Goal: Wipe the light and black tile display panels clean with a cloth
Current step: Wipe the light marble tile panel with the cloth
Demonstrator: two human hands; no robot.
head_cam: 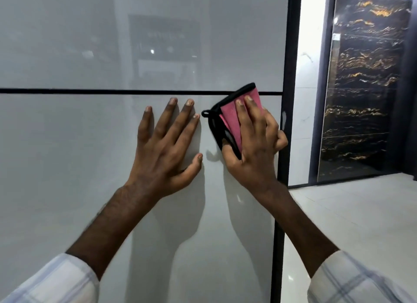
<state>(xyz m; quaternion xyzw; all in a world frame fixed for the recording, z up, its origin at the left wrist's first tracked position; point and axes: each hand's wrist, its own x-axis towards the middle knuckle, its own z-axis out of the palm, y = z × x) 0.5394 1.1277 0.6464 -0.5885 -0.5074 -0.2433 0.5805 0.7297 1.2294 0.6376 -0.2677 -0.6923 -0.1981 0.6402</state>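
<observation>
Pink cloth point(230, 118) w/ black trim, folded, flat on glossy light panel point(90, 167) nr right edge; black panel point(365, 88), gold-veined, beyond.

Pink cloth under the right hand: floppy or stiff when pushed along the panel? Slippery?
Probably floppy: the pink cloth lies folded and bunched under the right hand. Likely light, since few fingers hold it. It should glide easily, as the light panel looks glossy and reflective.

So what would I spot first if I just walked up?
The bright pink cloth with black edging, which the right hand presses on the light panel near its right edge. Next to it, the left hand lies flat on the same panel. Far right stands a black panel with gold streaks.
</observation>
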